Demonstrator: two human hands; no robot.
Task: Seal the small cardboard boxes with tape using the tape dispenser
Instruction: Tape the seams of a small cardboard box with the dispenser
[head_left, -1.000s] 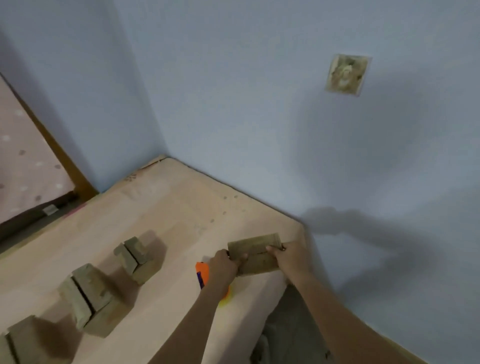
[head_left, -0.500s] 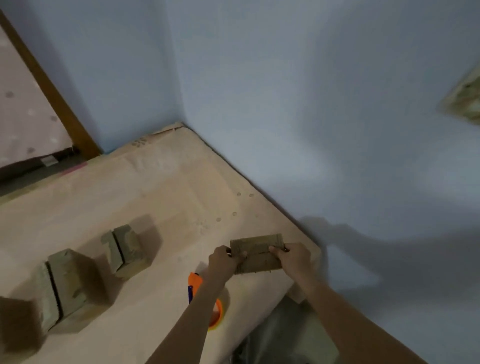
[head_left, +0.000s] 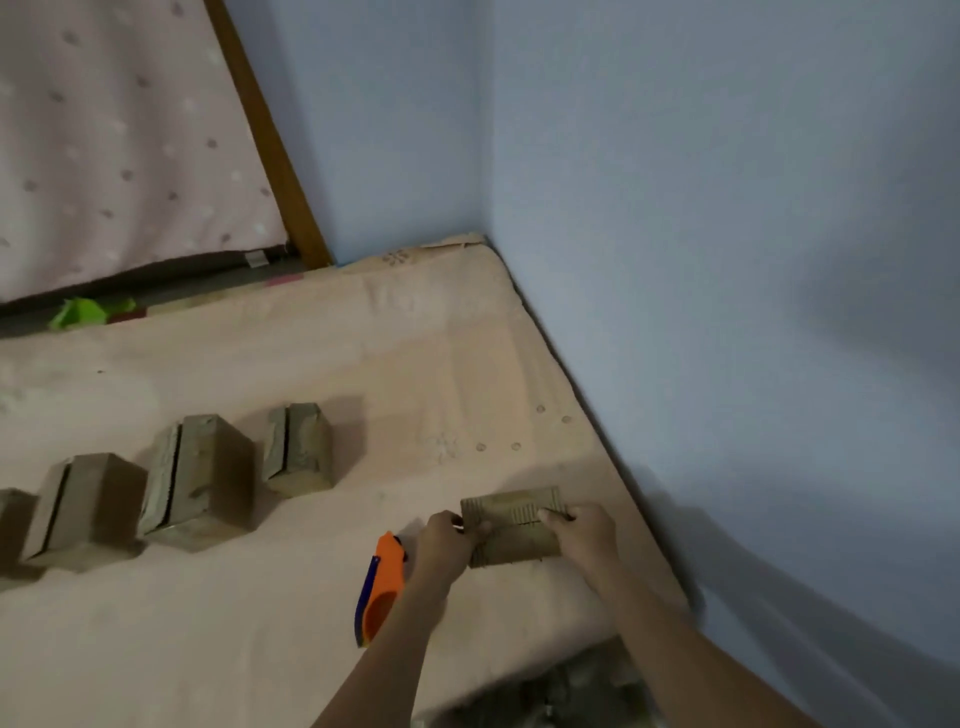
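mattress (head_left: 311, 364) | leftmost box (head_left: 13, 525) cut off (frame edge) | tape dispenser (head_left: 382, 587) part-hidden

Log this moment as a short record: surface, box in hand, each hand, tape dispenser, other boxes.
surface: beige mattress set into a corner of blue walls
box in hand: small cardboard box, held at both ends
left hand: left hand grips the box's left end
right hand: right hand grips its right end
tape dispenser: orange tape dispenser lies on the mattress beside the left wrist, not held
other boxes: row of boxes to the left, top flaps showing open slits
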